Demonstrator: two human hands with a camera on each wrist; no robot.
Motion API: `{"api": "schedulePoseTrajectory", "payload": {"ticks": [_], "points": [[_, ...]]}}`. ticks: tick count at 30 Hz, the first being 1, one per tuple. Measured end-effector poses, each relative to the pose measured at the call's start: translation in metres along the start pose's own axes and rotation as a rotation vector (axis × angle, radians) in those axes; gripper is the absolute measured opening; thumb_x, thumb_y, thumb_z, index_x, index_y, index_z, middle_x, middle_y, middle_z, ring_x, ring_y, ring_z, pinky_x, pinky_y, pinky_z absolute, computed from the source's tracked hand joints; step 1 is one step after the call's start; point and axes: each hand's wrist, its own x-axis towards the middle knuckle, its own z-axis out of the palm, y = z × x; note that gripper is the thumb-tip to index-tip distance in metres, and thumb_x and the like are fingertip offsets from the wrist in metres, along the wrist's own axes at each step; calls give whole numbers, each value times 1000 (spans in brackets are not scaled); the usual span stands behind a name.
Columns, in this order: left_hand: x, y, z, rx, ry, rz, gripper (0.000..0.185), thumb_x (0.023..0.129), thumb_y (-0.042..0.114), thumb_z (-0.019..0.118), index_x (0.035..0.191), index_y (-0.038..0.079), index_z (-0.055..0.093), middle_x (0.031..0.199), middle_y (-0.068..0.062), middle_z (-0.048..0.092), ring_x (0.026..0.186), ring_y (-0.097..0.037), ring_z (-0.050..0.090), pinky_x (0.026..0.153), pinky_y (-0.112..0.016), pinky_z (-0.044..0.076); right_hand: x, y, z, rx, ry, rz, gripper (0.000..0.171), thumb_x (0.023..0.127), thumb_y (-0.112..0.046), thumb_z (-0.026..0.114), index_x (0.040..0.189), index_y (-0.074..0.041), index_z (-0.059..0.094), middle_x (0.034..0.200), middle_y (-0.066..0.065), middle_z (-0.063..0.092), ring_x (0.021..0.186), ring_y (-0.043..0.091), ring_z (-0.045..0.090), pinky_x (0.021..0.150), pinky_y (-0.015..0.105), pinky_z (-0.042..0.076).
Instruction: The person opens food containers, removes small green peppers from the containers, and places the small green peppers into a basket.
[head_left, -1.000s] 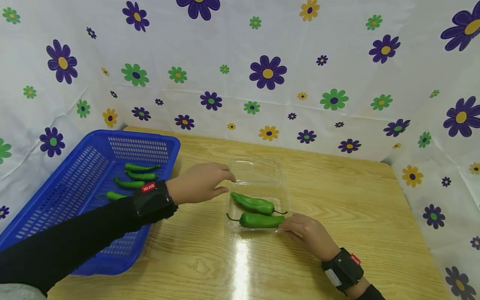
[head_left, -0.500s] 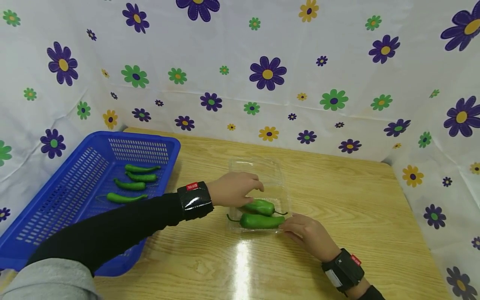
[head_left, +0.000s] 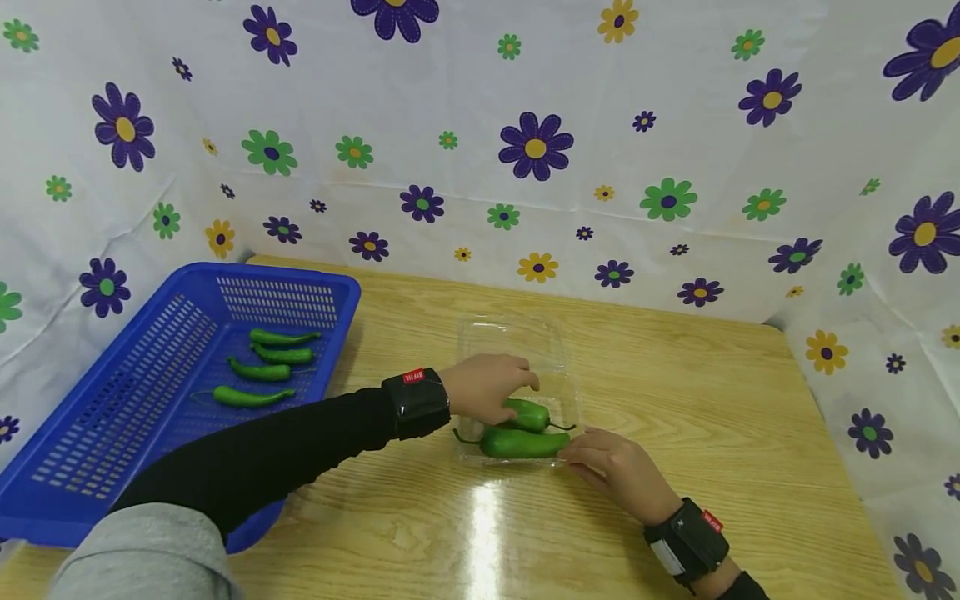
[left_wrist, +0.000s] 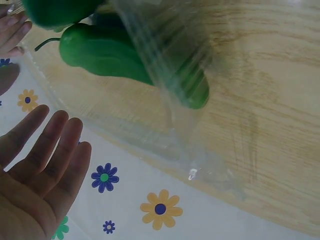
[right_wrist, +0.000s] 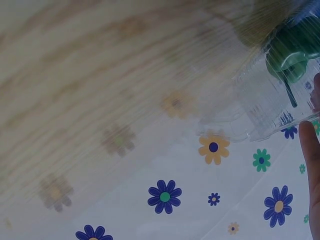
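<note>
A clear plastic box (head_left: 517, 462) with its lid (head_left: 502, 330) folded back stands on the table, two green peppers side by side in it. The front pepper (head_left: 525, 443) shows almost whole. Part of the rear pepper (head_left: 531, 414) is hidden behind my left hand (head_left: 487, 388), which hovers over the box. In the left wrist view the left fingers (left_wrist: 65, 150) are spread and loosely bent, with nothing between them. My right hand (head_left: 618, 471) holds the box's front right corner, fingertips right by the front pepper's end.
At the left a blue slotted basket (head_left: 168, 312) holds several thinner green peppers (head_left: 251, 397); my left forearm crosses over its near side. A white flowered cloth (head_left: 450, 83) rises behind the wooden table (head_left: 675, 400) and along both sides.
My left hand has moved right from the box's left edge to over the rear pepper, uncovering the peppers in the basket. The right hand stays at the box corner.
</note>
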Motion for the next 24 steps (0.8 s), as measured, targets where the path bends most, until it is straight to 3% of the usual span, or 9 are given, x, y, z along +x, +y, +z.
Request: {"api": "schedulePoseTrajectory", "payload": {"ticks": [4,12,20,24], "points": [[2,-2,5,11,1,-6,41,88,25,65,126,12,57,121,-6,59,105,-20,60,87,-33,51,0,0,-1,-4,-4,3,29,65,-3,82,90,-13,73,89,-4,70,86,11,67,88,34,54],[7,-4,13,24,-63,-43,43,86,24,68,126,13,56,119,-6,59,103,-19,59,86,-32,51,0,1,0,-9,-5,3,29,65,-3,82,91,-13,73,90,-4,70,87,11,67,89,34,53],[18,-11,35,82,-79,-18,33,86,21,67,117,15,58,103,-1,59,83,-11,55,72,-26,47,0,1,0,-12,-11,10,29,65,-3,82,91,-13,73,90,-4,70,88,11,67,90,33,53],[22,-10,37,79,-119,-32,41,86,20,68,124,14,54,110,-3,59,90,-13,57,77,-27,49,-1,1,0,-13,-13,12,29,65,-3,82,90,-13,73,90,-4,70,88,11,67,90,33,53]]}}
